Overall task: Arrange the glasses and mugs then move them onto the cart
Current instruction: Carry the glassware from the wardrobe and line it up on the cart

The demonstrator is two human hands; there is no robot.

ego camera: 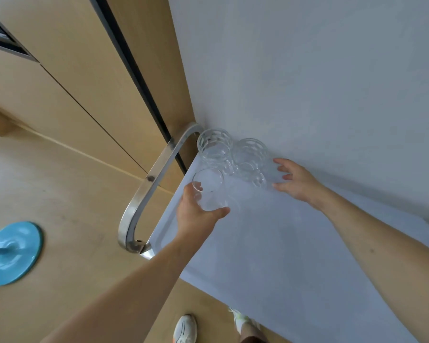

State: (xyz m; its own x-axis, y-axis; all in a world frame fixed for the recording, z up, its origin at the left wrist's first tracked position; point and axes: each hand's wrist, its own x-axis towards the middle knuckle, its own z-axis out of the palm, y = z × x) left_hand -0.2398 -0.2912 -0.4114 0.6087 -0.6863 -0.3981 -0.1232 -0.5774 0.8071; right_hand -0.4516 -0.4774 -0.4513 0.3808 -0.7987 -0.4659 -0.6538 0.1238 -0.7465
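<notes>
while the left hand [196, 214] grips a plain glass [208, 189], the right hand [295, 181] hovers spread beside patterned glasses [249, 154].

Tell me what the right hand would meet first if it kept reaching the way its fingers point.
Probably the patterned glass just beyond the right hand; its fingertips look nearly on it, though depth is unclear.

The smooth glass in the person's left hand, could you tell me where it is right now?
In the head view, the smooth glass sits in the left hand near the cart's far-left corner, beside the metal handle and patterned glasses.
</notes>
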